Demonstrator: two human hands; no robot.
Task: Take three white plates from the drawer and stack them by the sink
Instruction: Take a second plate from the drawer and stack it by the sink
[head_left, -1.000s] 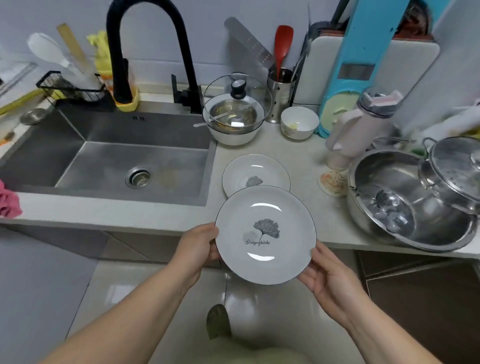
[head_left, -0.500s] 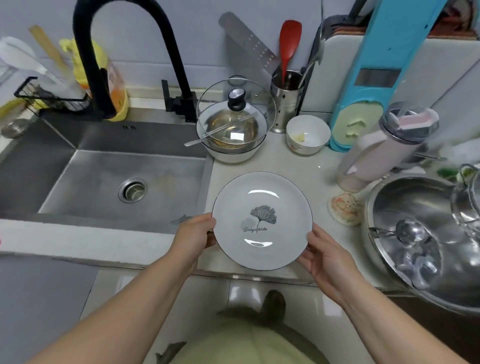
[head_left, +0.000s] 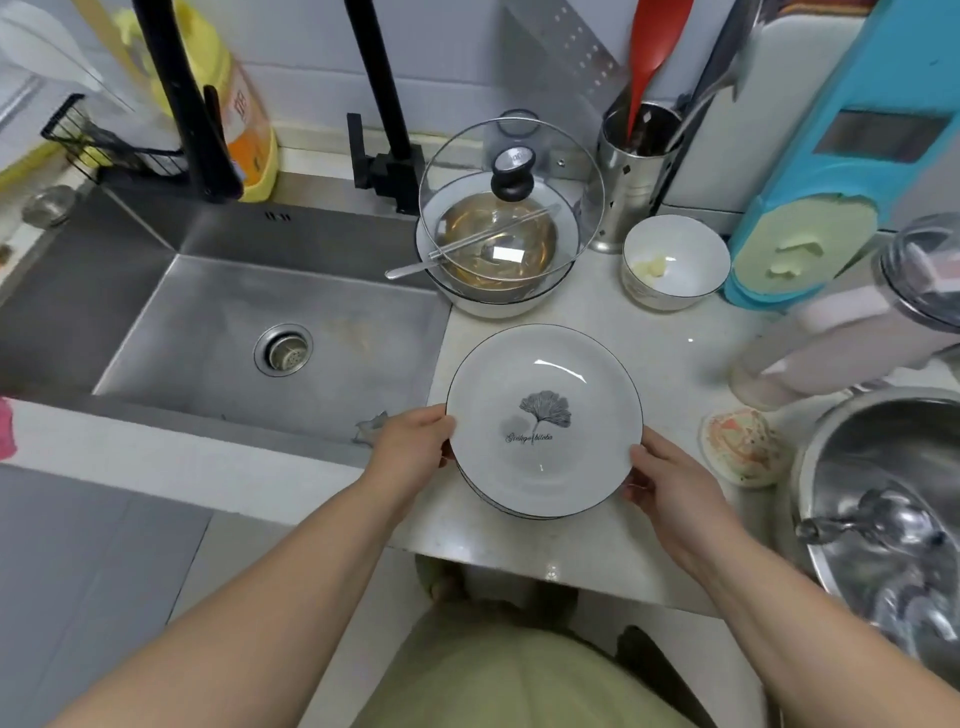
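Note:
A white plate (head_left: 543, 415) with a thin dark rim and a grey leaf print sits directly over a second plate (head_left: 511, 509) on the counter, right of the steel sink (head_left: 291, 312). Only the lower plate's near rim peeks out beneath it. My left hand (head_left: 413, 447) grips the top plate's left edge and my right hand (head_left: 662, 480) grips its right edge. I cannot tell whether the top plate rests fully on the lower one. The drawer is out of view.
Behind the plates stand a glass-lidded bowl (head_left: 498, 244) with a spoon, a small white bowl (head_left: 674, 262) and a utensil holder (head_left: 631, 171). A large steel basin (head_left: 883, 499) and a pink tumbler (head_left: 852, 332) crowd the right. A black faucet (head_left: 384, 104) rises behind the sink.
Both hands carried the plate forward from in front of the counter and lowered it over the plate that lay by the sink. The camera moved closer to the counter.

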